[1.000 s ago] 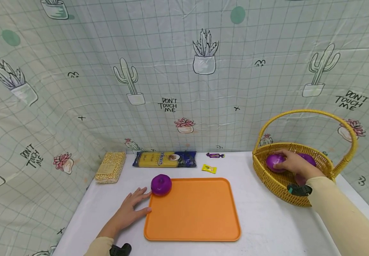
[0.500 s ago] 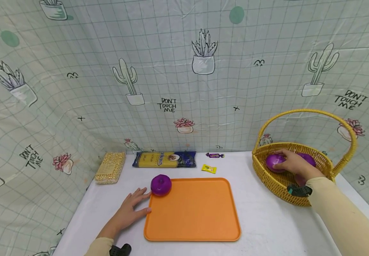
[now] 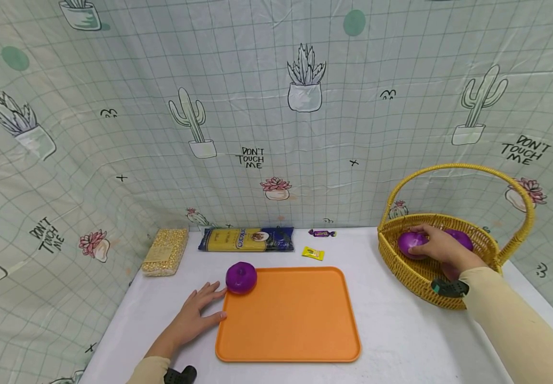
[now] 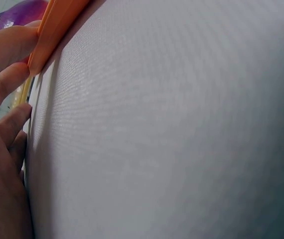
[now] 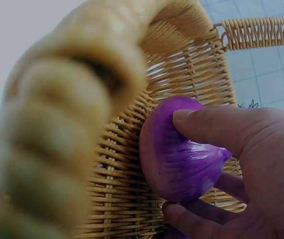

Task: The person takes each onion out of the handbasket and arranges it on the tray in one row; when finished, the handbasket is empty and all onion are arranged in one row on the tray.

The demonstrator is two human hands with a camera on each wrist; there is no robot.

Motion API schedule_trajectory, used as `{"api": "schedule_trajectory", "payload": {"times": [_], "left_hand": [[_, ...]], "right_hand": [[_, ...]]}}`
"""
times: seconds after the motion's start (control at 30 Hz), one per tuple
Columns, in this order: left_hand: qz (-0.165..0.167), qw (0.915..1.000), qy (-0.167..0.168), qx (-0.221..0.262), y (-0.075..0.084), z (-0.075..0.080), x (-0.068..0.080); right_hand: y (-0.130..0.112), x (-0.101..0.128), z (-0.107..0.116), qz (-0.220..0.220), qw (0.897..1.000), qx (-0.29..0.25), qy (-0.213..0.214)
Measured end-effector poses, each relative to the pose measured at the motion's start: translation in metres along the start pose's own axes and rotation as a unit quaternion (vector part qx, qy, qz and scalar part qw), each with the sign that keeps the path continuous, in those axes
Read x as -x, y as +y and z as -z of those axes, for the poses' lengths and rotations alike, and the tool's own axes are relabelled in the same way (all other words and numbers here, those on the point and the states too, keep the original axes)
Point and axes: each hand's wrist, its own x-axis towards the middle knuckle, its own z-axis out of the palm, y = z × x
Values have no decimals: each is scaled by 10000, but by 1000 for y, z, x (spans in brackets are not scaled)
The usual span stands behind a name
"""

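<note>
Inside the yellow wicker basket (image 3: 403, 269) my right hand (image 3: 441, 246) grips a purple onion (image 5: 182, 154), thumb on one side and fingers round the other. Another purple onion (image 3: 459, 239) lies beside it, partly hidden by the hand. My left hand (image 3: 192, 314) is spread flat on the table, its fingertips and thumb touching the left edge of the orange tray (image 3: 290, 314). A round purple onion (image 3: 241, 277) sits at the tray's back left corner, just beyond those fingers.
Behind the tray lie a yellow and blue pasta packet (image 3: 245, 239), a small yellow-wrapped candy (image 3: 313, 253) and a purple-wrapped candy (image 3: 322, 233). A bag of yellow kernels (image 3: 166, 252) stands at the back left. The basket's tall handle (image 3: 454, 166) arches over its opening.
</note>
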Motion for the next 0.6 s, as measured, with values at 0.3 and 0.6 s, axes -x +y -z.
{"api": "schedule_trajectory", "payload": {"times": [0.3,0.6], "left_hand": [[-25,10000,-9,-12,1,0,0],[-30,10000,44,1,1,-1,1]], "right_hand": [[1,5,-1,111,9994,299,158],[-3,10,-2,244,9988,321,262]]}}
